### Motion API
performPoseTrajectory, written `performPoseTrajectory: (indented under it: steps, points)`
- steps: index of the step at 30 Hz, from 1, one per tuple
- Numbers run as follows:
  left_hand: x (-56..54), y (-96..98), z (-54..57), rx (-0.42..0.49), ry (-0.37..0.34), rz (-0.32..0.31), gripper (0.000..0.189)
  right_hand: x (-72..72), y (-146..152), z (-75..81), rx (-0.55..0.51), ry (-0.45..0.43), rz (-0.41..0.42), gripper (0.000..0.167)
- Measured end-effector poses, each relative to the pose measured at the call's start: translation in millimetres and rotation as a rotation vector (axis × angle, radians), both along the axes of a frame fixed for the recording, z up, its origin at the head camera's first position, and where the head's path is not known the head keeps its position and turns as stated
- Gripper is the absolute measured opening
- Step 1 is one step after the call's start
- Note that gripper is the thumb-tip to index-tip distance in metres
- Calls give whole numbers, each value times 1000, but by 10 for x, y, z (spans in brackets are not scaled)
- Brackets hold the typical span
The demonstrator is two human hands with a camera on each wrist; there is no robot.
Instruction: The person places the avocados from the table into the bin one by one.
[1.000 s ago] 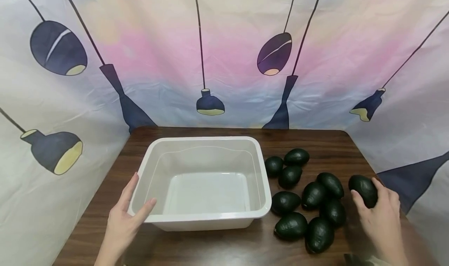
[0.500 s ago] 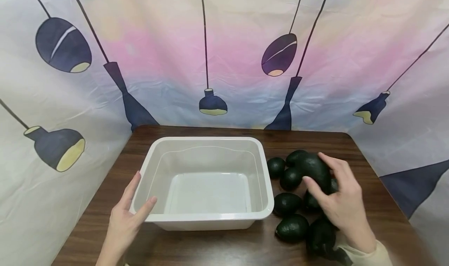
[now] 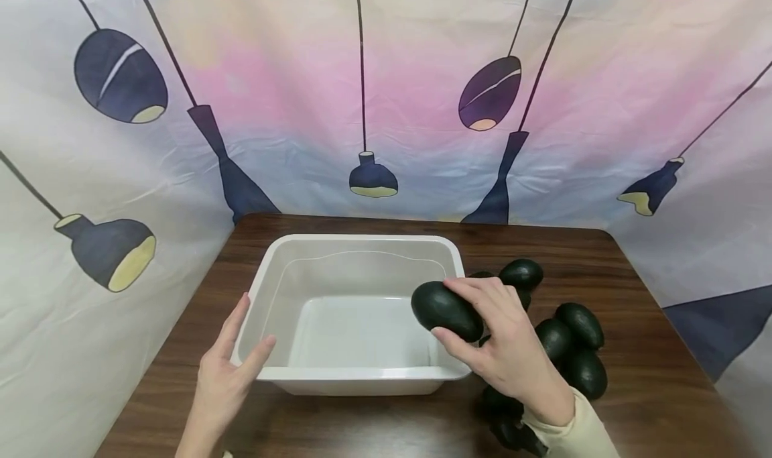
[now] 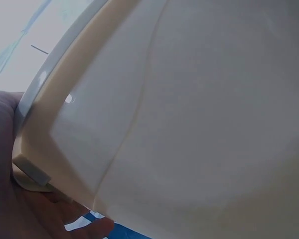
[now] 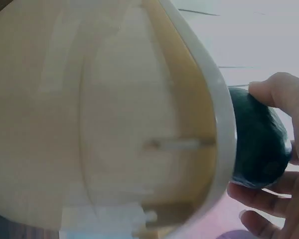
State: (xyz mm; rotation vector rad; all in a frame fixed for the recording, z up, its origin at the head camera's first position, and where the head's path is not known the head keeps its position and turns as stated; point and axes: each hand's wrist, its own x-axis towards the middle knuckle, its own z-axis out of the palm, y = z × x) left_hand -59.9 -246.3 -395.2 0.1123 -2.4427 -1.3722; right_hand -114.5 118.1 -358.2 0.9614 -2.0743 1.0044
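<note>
My right hand (image 3: 509, 344) holds a dark green avocado (image 3: 445, 309) between thumb and fingers, over the right side of a white plastic tub (image 3: 356, 374). In the right wrist view the avocado (image 5: 259, 142) shows past the tub's rim (image 5: 224, 119), its lower end near the fingertips. My left hand (image 3: 224, 371) holds the tub's near left corner, thumb over the rim and fingers along the outside. From the left wrist, the tub's outer wall (image 4: 199, 109) fills most of the view, with the hand (image 4: 20, 199) around the corner at lower left.
Several more avocados (image 3: 580, 325) lie on the brown wooden table (image 3: 657, 377) to the right of the tub, some hidden behind the right hand and sleeve (image 3: 575, 431). A cloth printed with hanging lamps (image 3: 326, 89) rises behind the table's back edge.
My right hand has carried the avocado leftward from the table's right side, across the other avocados, to above the tub's right part. My left hand keeps its place at the tub's corner.
</note>
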Motion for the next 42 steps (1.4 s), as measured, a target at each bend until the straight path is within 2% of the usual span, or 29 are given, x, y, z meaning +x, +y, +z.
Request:
performPoseTrajectory:
  steps: [3,6,10,12,15,18,20,22,24,28,31,34,39,42]
  points:
    - [1,-1,-3,-1,-11,3,70,17,-28,32,11,-7,21,52]
    - [2,-2,-4,-3,-5,-4,70,16,23,64,-37,22,0,50]
    - [-7,-3,-3,-7,16,-20,70,-28,275,30,-125,38,-144,44]
    - [-6,-10,0,-12,15,-20,71,-41,474,-54,-136,-11,-255,39]
    - [-13,-2,-7,-14,-2,-14,72,-34,833,-241,-83,-185,-442,43]
    - [-11,-4,-12,-16,-9,2,72,-23,1162,-455,50,-464,-622,58]
    - [-9,-7,-15,-20,-9,15,72,-18,1338,-610,152,-656,-710,71]
    - [-8,-8,-17,-24,-5,21,72,-5,1475,-767,239,-818,-755,85]
    - [-12,-10,-20,-24,-2,15,72,25,1567,-912,299,-940,-777,94]
    - [7,-29,-25,-22,-13,4,72,66,1645,-1094,330,-1097,-757,104]
    - [29,-52,-25,-23,-22,11,72,59,1615,-1144,280,-1150,-722,106]
    - [21,-63,-25,-23,-28,7,72,58,1544,-1153,239,-1152,-727,104]
    - [-27,-55,-61,-12,-55,-12,72,82,1445,-1190,274,-1016,-777,99]
    - [-45,-45,-83,-6,-57,-17,72,77,1433,-1207,294,-984,-777,100]
